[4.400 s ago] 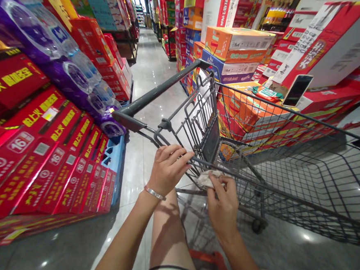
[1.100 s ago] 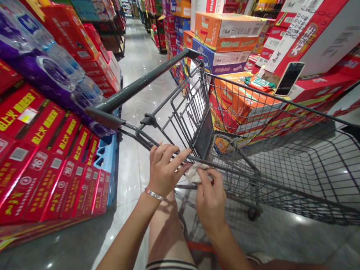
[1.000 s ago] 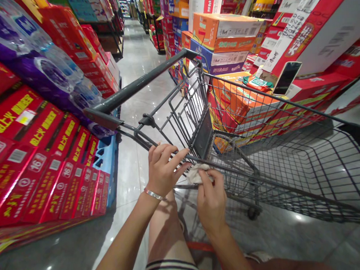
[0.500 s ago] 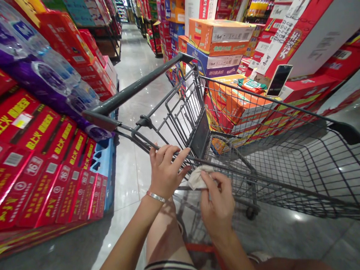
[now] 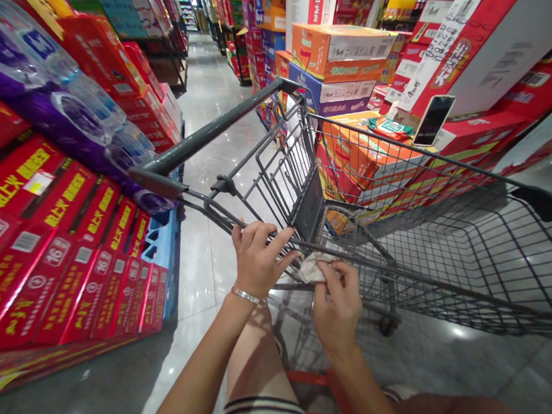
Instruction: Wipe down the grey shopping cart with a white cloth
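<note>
A dark grey wire shopping cart (image 5: 447,220) stands sideways in front of me, its handle bar (image 5: 218,128) at the upper left. My left hand (image 5: 261,258) rests on the cart's near top rail, fingers spread and bent over it, with a silvery bracelet at the wrist. Just right of it, my right hand (image 5: 336,297) pinches a crumpled white cloth or tissue (image 5: 312,269) against the same rail. Whether the cloth wraps round the rail is hard to tell. The cart's basket holds nothing that I can make out.
Stacked red drink cartons (image 5: 72,271) and purple-wrapped bottles (image 5: 75,117) are at the left. Beyond the cart are orange boxes (image 5: 340,48) and a phone (image 5: 434,120) leaning on them. Below my hands is an orange-red frame (image 5: 334,392). A tiled aisle (image 5: 207,67) runs away ahead.
The whole view has shifted slightly. Both hands remain at the rail, and the cloth stays in my right hand, with its folds looking slightly different.
</note>
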Motion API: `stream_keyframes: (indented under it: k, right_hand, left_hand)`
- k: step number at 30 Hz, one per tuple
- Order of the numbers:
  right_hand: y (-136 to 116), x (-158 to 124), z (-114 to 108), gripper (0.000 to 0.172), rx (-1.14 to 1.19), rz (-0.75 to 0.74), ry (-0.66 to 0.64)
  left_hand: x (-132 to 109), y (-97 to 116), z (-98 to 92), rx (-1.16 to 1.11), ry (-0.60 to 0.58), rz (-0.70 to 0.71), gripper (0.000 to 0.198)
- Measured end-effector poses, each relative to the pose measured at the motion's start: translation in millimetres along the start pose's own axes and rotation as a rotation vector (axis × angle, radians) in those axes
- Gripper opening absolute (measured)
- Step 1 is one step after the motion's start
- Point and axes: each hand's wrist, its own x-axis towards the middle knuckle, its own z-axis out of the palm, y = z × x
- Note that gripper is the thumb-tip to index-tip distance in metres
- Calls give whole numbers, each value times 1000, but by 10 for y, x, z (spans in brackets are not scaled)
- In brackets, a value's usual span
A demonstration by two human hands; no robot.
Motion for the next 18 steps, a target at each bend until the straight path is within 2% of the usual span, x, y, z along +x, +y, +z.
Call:
stream_keyframes:
  k: [10, 13, 18]
  right_hand:
    - [141, -63, -120, 30, -22, 45, 40]
    - [161, -75, -172, 29, -56, 55, 50]
    - [163, -127, -228, 26, -7, 68, 108]
  left_hand:
    - [23, -4, -24, 36, -6, 12, 30]
    - [52, -44, -109, 47, -71, 66, 29]
    - [69, -128, -256, 37, -182, 168, 37]
